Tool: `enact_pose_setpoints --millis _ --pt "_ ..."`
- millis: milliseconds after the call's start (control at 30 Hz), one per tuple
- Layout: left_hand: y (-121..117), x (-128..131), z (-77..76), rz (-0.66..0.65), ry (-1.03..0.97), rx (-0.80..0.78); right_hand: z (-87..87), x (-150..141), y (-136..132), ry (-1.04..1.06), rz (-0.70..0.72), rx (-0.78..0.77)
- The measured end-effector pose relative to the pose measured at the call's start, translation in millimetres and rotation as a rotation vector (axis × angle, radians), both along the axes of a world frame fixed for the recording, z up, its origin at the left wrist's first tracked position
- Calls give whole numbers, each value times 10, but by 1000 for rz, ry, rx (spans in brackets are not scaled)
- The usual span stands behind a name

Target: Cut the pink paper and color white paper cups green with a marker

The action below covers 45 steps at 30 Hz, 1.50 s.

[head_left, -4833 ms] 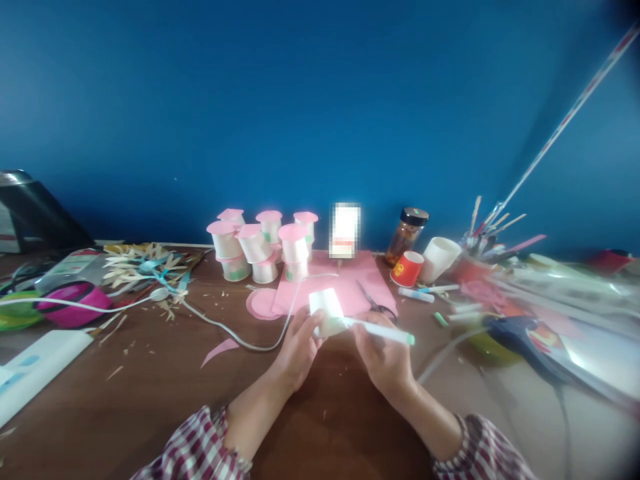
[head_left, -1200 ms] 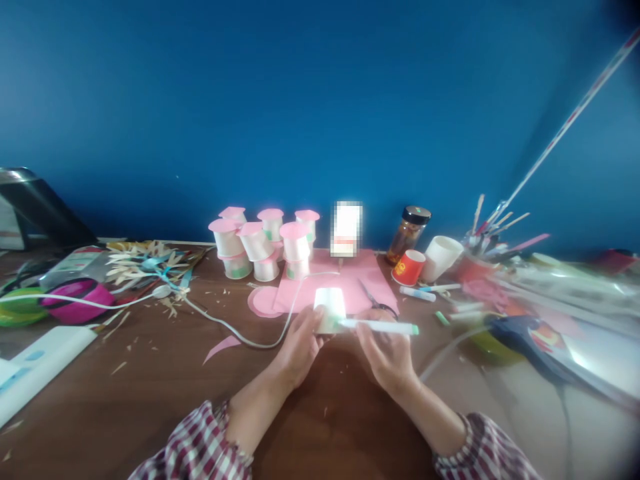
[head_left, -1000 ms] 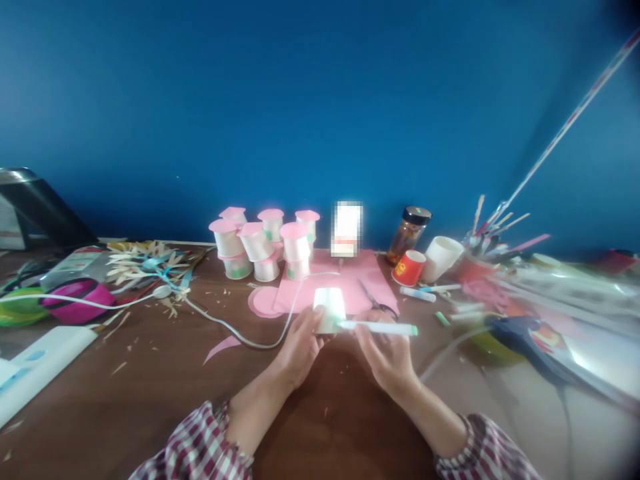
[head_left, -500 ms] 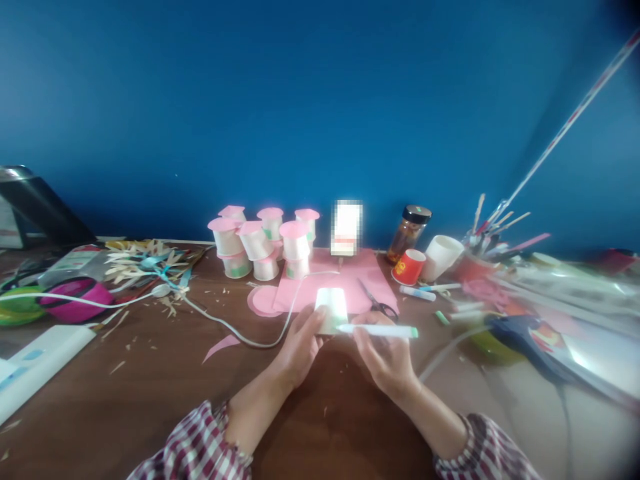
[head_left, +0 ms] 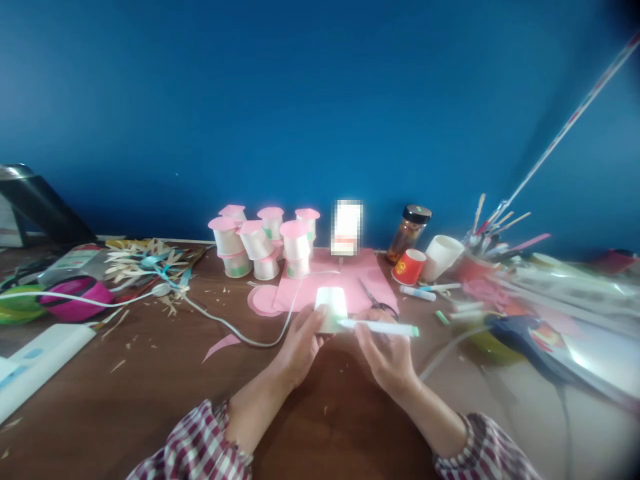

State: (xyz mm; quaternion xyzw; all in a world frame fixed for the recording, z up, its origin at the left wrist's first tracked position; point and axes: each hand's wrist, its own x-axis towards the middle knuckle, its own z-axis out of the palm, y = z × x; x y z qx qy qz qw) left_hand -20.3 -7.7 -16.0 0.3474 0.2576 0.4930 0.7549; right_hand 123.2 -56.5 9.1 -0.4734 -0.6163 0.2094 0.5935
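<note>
My left hand [head_left: 301, 340] is closed around a small white paper cup [head_left: 331, 307], the thumb lying along its side. Between the fingers of my right hand [head_left: 385, 357] is a white marker [head_left: 383, 328] with a green end, lying nearly level. Its tip meets the lower right part of the cup, where a faint green tint shows. Behind my right hand lie scissors [head_left: 383, 305], partly covered by the fingers, on a pink paper sheet [head_left: 360, 283].
White cups with pink paper tops [head_left: 295, 243] stand stacked at the back. A phone [head_left: 347, 228], a red cup [head_left: 409, 267], a white cup [head_left: 443, 259] and a lidded jar [head_left: 411, 230] stand nearby. A white cable [head_left: 235, 330] crosses the table. A glue gun [head_left: 530, 340] lies right.
The marker's tip has shifted very slightly up on the cup, and the marker tilts a little more. My left hand and the cup stay almost still.
</note>
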Motion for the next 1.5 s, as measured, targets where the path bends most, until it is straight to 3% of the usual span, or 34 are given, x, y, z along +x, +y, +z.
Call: enact_pose_setpoints --millis 133,1000,1333,1500 --pt "13 3 -5 29 0 -11 34 -6 0 -24 40 -25" --pt "11 -2 -7 -2 12 -3 39 3 17 22 -38 -13" --pt "-32 17 86 -5 -30 -10 15 5 -9 1 12 -46" --pt "-6 3 41 18 -10 6 35 12 -10 -52 19 -41"
